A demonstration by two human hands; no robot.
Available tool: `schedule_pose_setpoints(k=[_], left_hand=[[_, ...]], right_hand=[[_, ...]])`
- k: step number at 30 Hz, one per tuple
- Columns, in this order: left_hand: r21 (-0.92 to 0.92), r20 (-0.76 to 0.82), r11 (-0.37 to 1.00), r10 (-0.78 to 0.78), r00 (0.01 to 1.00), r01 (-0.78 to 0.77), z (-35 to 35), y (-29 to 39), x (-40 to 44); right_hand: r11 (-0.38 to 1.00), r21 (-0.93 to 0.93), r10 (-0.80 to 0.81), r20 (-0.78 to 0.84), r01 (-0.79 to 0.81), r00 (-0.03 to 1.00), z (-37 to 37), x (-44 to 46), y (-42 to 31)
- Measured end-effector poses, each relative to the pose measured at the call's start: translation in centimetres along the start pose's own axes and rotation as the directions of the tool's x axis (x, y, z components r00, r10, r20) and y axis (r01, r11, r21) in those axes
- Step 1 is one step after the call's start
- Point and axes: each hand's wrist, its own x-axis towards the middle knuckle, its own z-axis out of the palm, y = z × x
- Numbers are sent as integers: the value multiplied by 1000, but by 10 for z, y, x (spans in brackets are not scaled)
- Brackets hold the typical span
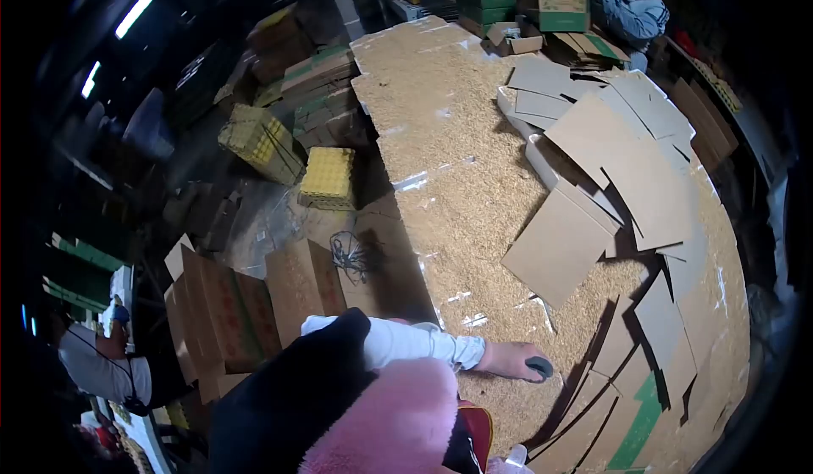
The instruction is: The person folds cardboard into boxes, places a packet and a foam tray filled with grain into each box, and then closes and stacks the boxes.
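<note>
My left hand (512, 360), in a pale sleeve, reaches over the husk-covered surface (457, 254). Its fingers look closed around a small dark grey-green rounded thing (539, 367); I cannot make out what it is. Beyond the hand lie loose flat cardboard sheets (555, 245), some overlapping, and flattened cartons, one with a green stripe (635, 423). A small pale shape (511, 460) shows at the bottom edge, too cut off to identify. No right hand can be made out. Pink fuzzy clothing (389, 415) hides part of the foreground.
Open cardboard boxes (224, 313) stand left of the surface, near yellow stacked trays (329, 173) and a wire tangle (349, 254). A person (631, 12) handles a green-and-brown carton (563, 4) at the far end. Another person (106, 360) stands at left.
</note>
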Motion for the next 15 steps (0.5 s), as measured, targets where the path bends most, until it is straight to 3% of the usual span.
schedule_pose_setpoints(k=[1,4,5,6,8,9,11,14,15], left_hand=[[20,-30,998,-60,998,61,-17,-1,-12],[-64,-269,997,-63,961,48,-64,-16,-63],[-115,-347,993,-59,936,19,-82,-24,-84],[-315,-381,949,-142,914,16,-102,-34,-108],[-345,-543,935,-133,829,-76,-148,-56,-162],[-343,-597,937,-160,786,-70,-174,-61,-191],[-300,-754,949,-173,633,-98,-224,-80,-249],[-31,-878,982,-116,464,186,-304,-79,-317],[6,-902,985,-70,425,174,-329,-86,-330]], right_hand=[[994,97,-54,50,49,997,3,-12,-31],[908,397,-235,225,131,945,23,-44,-133],[859,494,-313,292,138,904,33,-55,-165],[814,564,-387,351,138,853,45,-69,-203],[758,638,-502,435,137,747,83,-115,-293],[739,660,-547,469,137,693,104,-143,-341],[736,607,-653,518,300,552,134,-201,-428],[586,660,-810,492,469,320,189,-281,-528],[520,671,-847,482,529,223,205,-305,-557]])
